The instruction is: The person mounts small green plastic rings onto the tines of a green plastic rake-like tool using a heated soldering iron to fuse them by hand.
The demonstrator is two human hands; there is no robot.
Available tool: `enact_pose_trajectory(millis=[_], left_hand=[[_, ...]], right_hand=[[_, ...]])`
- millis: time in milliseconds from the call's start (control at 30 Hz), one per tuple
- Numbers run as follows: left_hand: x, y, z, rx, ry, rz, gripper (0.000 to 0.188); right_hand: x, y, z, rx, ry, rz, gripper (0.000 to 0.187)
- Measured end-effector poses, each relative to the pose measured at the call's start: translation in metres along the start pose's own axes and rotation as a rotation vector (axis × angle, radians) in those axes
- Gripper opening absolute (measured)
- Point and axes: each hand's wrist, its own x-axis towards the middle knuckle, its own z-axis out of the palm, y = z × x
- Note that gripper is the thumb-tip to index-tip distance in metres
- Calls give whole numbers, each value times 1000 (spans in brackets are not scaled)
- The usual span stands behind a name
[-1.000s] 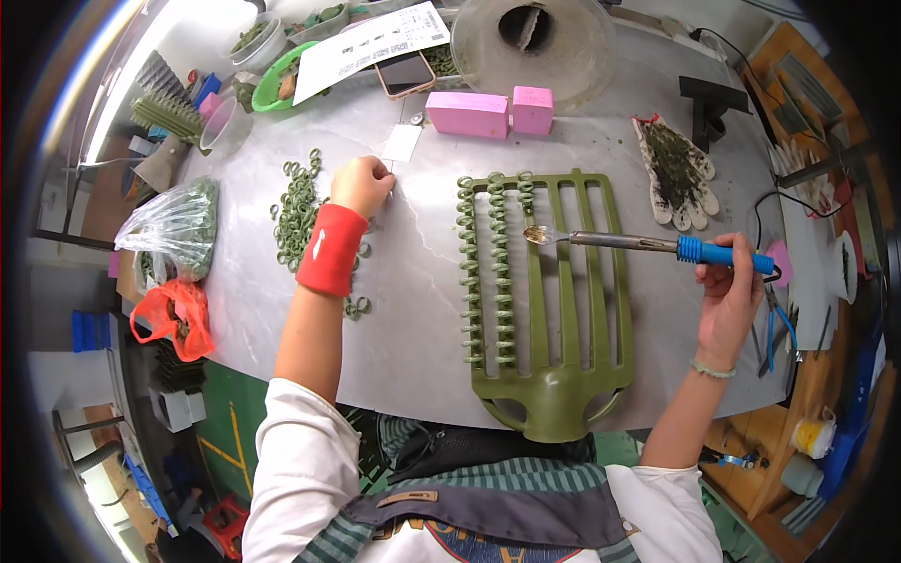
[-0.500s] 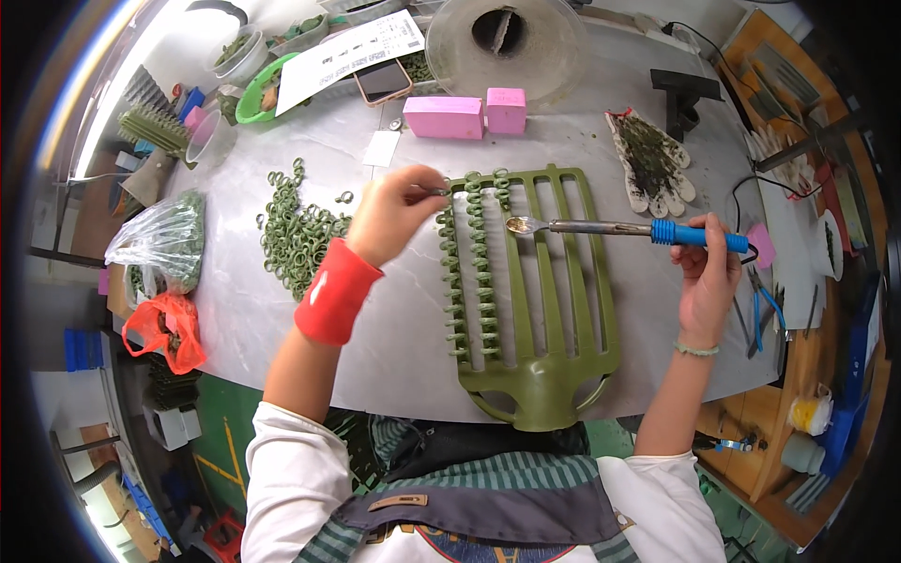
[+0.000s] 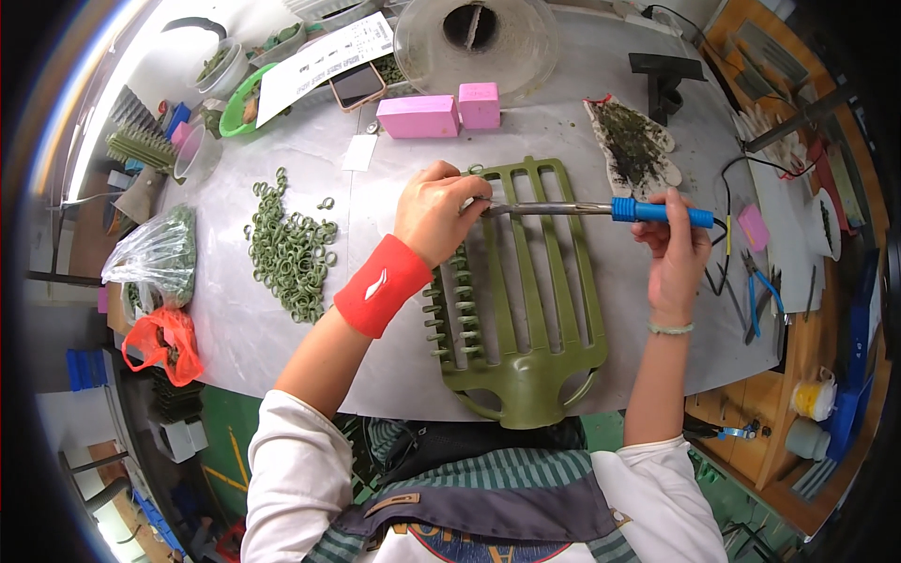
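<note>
A green slatted frame (image 3: 526, 375) with several long bars lies before me, its narrow neck toward my body. Small green rings (image 3: 465, 296) stand in rows along its leftmost bars. My right hand (image 3: 676, 267) grips the blue handle of a corded soldering iron (image 3: 563, 208), held level over the frame. Its tip meets the fingertips of my left hand (image 3: 436, 211), which are pinched together above the upper left bars. Whatever is in that pinch is hidden. To the left of my left forearm lies a pile of loose green rings (image 3: 291, 258).
Pink blocks (image 3: 419, 117), a phone (image 3: 358, 86) and a big translucent disc with a hole (image 3: 535, 56) lie at the back. A stained glove (image 3: 633, 150) and blue-handled pliers (image 3: 762, 291) are to the right. Plastic bags (image 3: 164, 342) sit at the left edge.
My left hand has moved right, over the frame's upper bars. The iron has shifted left and slightly up, bringing its tip to the left fingertips. The whole view has shifted slightly.
</note>
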Motion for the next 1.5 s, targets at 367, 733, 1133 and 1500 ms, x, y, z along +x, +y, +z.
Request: enact_pose_trajectory(millis=[367, 733, 1133, 1500], left_hand=[[-21, -87, -44, -150, 29, -398, 13], [-79, -140, -83, 512, -70, -515, 15], [-19, 14, -49, -467, -195, -396, 22], [-10, 19, -5, -3, -14, -4, 13]], right_hand=[[-11, -33, -8, -50, 36, 2, 25], [-14, -36, -8, -59, 18, 0, 24], [-14, -29, -12, -78, 38, -15, 25], [-9, -8, -9, 5, -1, 42, 23]])
